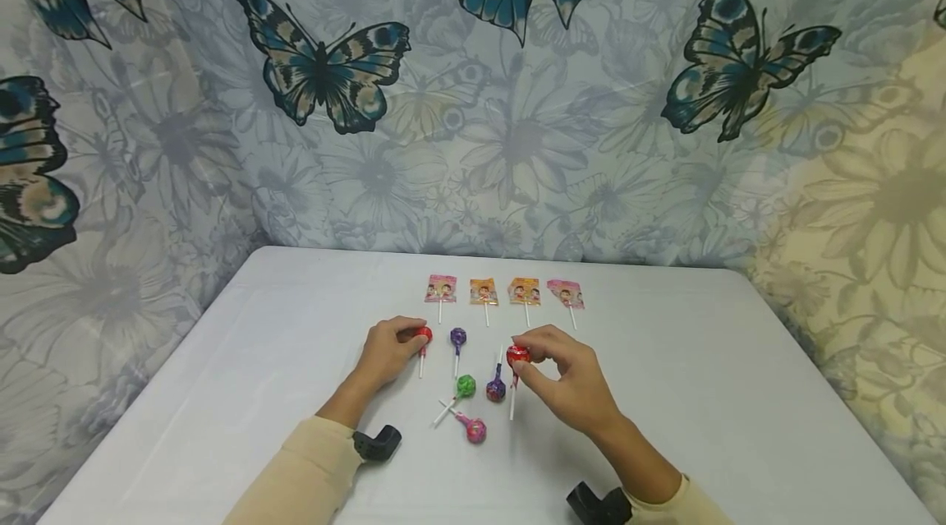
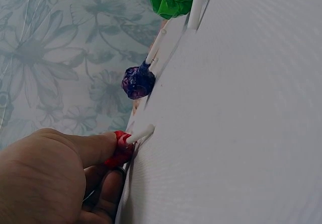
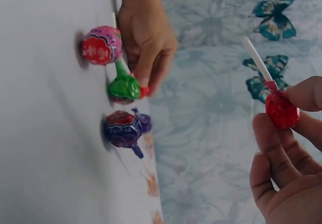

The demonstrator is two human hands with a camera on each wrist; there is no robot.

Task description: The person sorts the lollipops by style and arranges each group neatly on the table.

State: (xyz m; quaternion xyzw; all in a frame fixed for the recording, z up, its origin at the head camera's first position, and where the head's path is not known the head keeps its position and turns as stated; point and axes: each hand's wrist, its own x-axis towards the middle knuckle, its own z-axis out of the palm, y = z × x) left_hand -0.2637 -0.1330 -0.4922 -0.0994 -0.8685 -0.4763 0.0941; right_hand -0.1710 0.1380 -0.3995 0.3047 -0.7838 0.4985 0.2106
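My left hand (image 1: 386, 352) pinches the head of a red lollipop (image 1: 424, 333) between thumb and fingers; its white stick points toward me. In the left wrist view this red lollipop (image 2: 122, 151) is right at the tabletop. Held up by my right hand (image 1: 569, 377) is another red lollipop (image 1: 519, 355), stick downward in the head view. The right wrist view shows its wrapped head (image 3: 282, 110) between thumb and fingertips, apart from the table. Between the hands lie a purple lollipop (image 1: 458, 336), a second purple one (image 1: 496, 390), a green lollipop (image 1: 466, 385) and a pink one (image 1: 476, 430).
Along the back of the white table (image 1: 222, 393) runs a row of flat-packaged lollipops, pink (image 1: 441, 288) and orange (image 1: 484, 292) ones among them. A butterfly-patterned cloth (image 1: 517, 147) hangs behind the table. The green and pink lollipops' sticks cross.
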